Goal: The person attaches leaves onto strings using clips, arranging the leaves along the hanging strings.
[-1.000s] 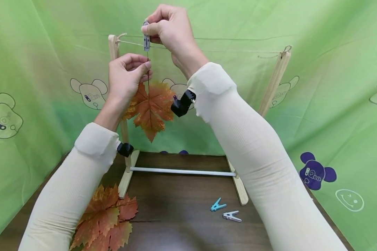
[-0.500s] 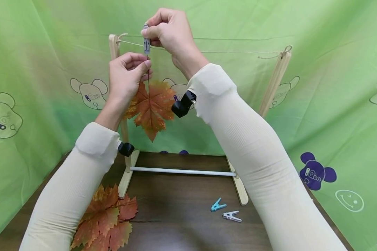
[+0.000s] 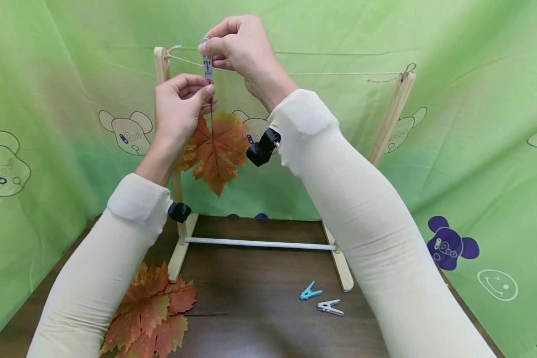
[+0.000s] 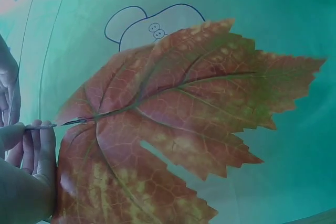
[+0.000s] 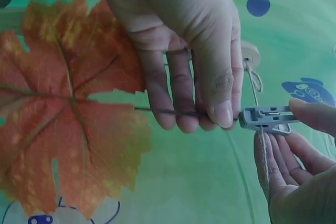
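Note:
An orange maple leaf [image 3: 217, 154] hangs from its thin stem, which my left hand [image 3: 178, 104] pinches between thumb and fingers near the top. Just above those fingertips, my right hand [image 3: 247, 52] holds a grey clothespin [image 3: 208, 68] by its upper end. In the right wrist view the string [image 5: 264, 161] passes through the clothespin [image 5: 257, 118], whose tip sits right at the left thumb and the stem's end. The left wrist view shows the leaf [image 4: 157, 98] spread out, its stem running to the fingers.
A wooden stand [image 3: 394, 117] carries the string between two posts, with a white rod [image 3: 259, 243] low down. Several maple leaves [image 3: 149, 313] lie on the table's left. A blue clothespin [image 3: 311, 292] and a pale grey clothespin [image 3: 330, 308] lie near the stand's right foot.
My right hand and the grey clothespin have come down slightly, closing the gap to my left fingertips. The leaf's lower tip has risen a little; my left hand has barely moved.

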`<move>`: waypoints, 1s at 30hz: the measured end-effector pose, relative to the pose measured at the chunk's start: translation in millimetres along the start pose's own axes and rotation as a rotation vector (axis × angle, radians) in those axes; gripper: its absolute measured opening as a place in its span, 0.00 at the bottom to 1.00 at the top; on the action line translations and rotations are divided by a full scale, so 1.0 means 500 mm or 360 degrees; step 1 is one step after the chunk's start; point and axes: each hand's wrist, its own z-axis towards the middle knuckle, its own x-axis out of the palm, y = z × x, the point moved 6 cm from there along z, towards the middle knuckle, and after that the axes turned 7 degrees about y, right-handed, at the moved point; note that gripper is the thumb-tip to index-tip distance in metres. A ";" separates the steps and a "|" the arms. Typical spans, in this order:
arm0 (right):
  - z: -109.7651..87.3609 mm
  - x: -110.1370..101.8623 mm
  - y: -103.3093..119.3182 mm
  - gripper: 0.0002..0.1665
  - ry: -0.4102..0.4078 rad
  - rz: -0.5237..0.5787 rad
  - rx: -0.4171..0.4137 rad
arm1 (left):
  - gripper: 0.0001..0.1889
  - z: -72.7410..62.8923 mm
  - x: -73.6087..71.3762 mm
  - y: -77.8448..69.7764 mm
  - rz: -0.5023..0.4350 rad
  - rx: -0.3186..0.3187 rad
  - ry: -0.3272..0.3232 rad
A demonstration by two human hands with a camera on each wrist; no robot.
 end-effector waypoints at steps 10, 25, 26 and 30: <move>0.000 0.005 0.001 0.08 0.0010 0.0006 -0.0001 | 0.03 -0.003 -0.003 -0.002 0.0032 -0.0001 -0.0014; -0.022 -0.018 0.009 0.21 -0.0045 -0.0050 -0.0051 | 0.05 -0.009 -0.006 0.002 0.0165 -0.0062 0.0001; -0.025 -0.020 0.009 0.21 -0.0051 -0.0040 -0.0061 | 0.05 -0.009 -0.006 0.002 0.0169 -0.0062 0.0000; -0.034 -0.031 0.011 0.20 -0.0070 -0.0001 -0.0098 | 0.07 -0.008 -0.009 0.002 0.0174 -0.0039 0.0005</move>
